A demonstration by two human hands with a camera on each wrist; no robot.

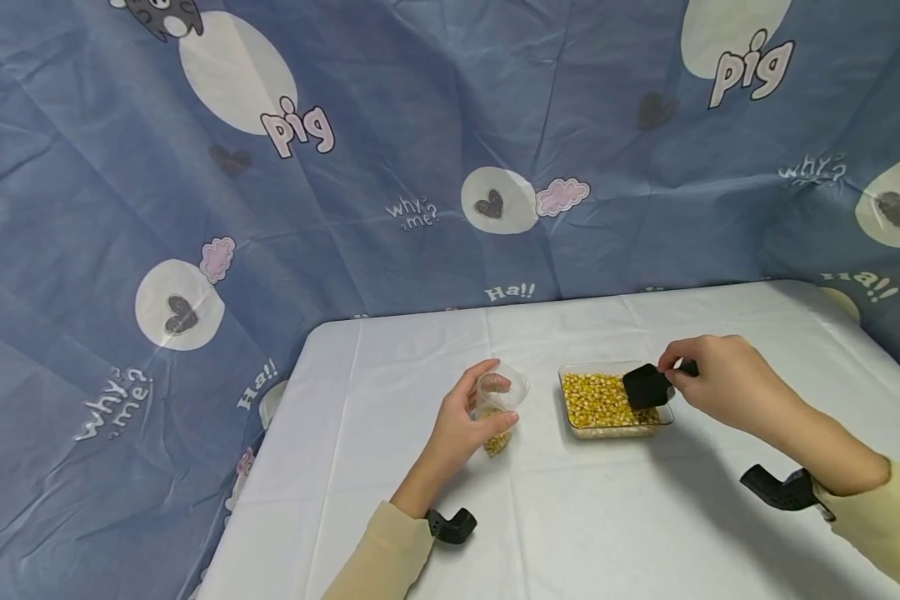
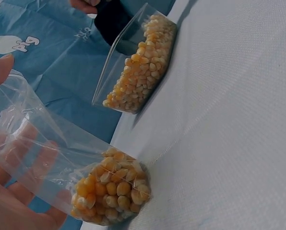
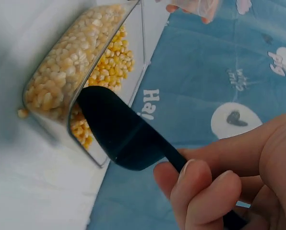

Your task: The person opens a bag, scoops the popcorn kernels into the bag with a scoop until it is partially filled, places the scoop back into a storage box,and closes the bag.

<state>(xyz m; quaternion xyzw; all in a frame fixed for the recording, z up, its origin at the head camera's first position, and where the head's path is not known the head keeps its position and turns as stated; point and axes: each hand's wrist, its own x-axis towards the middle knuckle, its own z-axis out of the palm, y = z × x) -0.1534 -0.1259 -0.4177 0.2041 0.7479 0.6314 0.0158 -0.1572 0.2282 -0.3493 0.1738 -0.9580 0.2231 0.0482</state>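
My left hand (image 1: 459, 427) holds a clear plastic bag (image 2: 56, 143) with its mouth spread between thumb and fingers. Corn kernels (image 2: 115, 189) fill the bag's bottom, close over the tablecloth. In my right hand (image 1: 727, 379) the handle of a black scoop (image 1: 647, 387) is pinched between thumb and fingers. The scoop's blade (image 3: 116, 127) tilts down over the right end of a clear rectangular container (image 1: 621, 432), its tip in among the yellow kernels (image 1: 596, 400). The container stands to the right of the bag, filled with corn to near its rim.
A white cloth (image 1: 390, 367) covers the table, and a blue printed curtain (image 1: 390, 125) hangs behind it. One loose kernel (image 3: 22, 113) lies beside the container. Black wrist cameras (image 1: 453, 527) sit at both sleeves.
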